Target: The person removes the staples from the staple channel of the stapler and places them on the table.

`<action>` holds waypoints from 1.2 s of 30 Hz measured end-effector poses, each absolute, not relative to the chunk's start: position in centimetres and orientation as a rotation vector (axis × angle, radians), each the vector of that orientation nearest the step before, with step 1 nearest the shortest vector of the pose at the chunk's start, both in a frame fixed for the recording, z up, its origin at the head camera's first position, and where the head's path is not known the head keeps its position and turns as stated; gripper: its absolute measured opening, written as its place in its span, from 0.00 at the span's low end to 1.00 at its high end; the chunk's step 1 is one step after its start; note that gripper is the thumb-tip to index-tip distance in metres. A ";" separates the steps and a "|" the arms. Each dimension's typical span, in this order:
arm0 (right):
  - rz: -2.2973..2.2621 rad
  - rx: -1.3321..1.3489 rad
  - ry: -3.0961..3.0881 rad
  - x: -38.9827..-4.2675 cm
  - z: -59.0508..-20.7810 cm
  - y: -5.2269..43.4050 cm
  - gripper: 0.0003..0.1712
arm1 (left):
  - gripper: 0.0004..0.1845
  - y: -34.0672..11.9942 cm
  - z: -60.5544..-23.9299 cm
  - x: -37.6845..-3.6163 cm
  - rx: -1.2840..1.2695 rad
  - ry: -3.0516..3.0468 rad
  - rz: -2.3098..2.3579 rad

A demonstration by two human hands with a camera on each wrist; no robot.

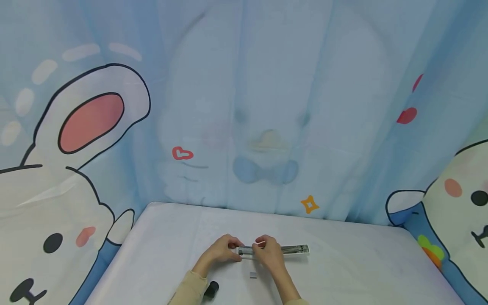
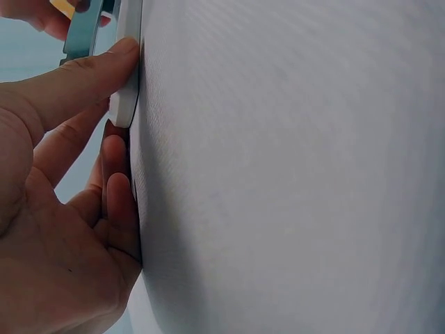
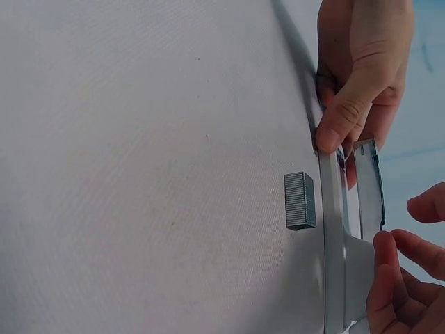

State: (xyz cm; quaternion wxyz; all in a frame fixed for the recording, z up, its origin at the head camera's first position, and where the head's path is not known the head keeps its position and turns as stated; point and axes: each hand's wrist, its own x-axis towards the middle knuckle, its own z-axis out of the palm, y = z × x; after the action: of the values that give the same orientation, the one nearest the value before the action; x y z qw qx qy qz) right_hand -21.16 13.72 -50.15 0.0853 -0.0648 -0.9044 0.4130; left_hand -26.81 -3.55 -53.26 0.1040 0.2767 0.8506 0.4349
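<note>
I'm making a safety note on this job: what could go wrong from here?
The strip of staples lies loose on the white cloth beside the stapler, so a hand might brush it away or snap it.

The left hand grips the stapler's end near the raised metal magazine; a fingertip could get pinched if that drops.

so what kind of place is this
Probably a small screened-off tabletop workspace, though the room beyond isn't visible. A blue cartoon-print curtain hangs behind a white-covered table, on which a block of staples lies beside a stapler.
</note>
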 end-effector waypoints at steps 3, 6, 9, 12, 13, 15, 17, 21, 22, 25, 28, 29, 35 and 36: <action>1.249 -0.191 -2.660 -21.2 -50.2 13.8 0.11 | 0.15 -3.5 -53.3 -26.8 0.818 2.508 1.285; 1.271 -0.206 -2.602 -21.1 -50.2 13.9 0.10 | 0.15 -3.5 -53.3 -26.7 0.808 2.518 1.272; 1.256 -0.244 -2.588 -21.1 -50.2 14.1 0.09 | 0.15 -3.5 -53.2 -26.7 0.792 2.533 1.254; 1.227 -0.294 -2.612 -20.9 -50.0 14.2 0.09 | 0.15 -3.5 -53.1 -26.8 0.786 2.541 1.247; 1.215 -0.308 -2.629 -20.9 -50.0 14.2 0.09 | 0.15 -3.5 -53.1 -26.8 0.784 2.541 1.248; 1.207 -0.318 -2.655 -20.7 -49.9 14.2 0.09 | 0.15 -3.5 -53.1 -26.8 0.783 2.537 1.253; 1.204 -0.328 -2.669 -20.6 -49.8 14.1 0.09 | 0.15 -3.5 -53.1 -26.8 0.782 2.535 1.254; 1.233 -0.326 -2.675 -20.5 -49.9 13.8 0.09 | 0.15 -3.4 -53.2 -26.7 0.784 2.525 1.260; 1.244 -0.329 -2.669 -20.5 -50.0 13.7 0.09 | 0.15 -3.4 -53.2 -26.7 0.787 2.525 1.260; 1.278 -0.316 -2.647 -20.5 -50.1 13.4 0.09 | 0.15 -3.4 -53.3 -26.6 0.798 2.519 1.266; 1.280 -0.313 -2.632 -20.5 -50.2 13.1 0.08 | 0.15 -3.4 -53.4 -26.6 0.800 2.512 1.271; 1.276 -0.299 -2.623 -20.4 -50.3 13.0 0.09 | 0.14 -3.4 -53.4 -26.6 0.800 2.509 1.273; 1.404 -0.334 -2.545 -20.4 -50.2 12.6 0.10 | 0.14 -3.4 -53.5 -26.7 0.793 2.523 1.272; 1.436 -0.350 -2.533 -20.5 -50.2 12.6 0.10 | 0.14 -3.4 -53.5 -26.7 0.790 2.525 1.271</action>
State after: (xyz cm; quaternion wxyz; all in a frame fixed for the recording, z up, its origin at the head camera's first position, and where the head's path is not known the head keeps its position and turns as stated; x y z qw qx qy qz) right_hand -20.50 12.57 -50.24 0.1044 -0.1187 -0.8590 0.4869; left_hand -26.70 -3.44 -53.51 0.1030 0.2678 0.8557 0.4306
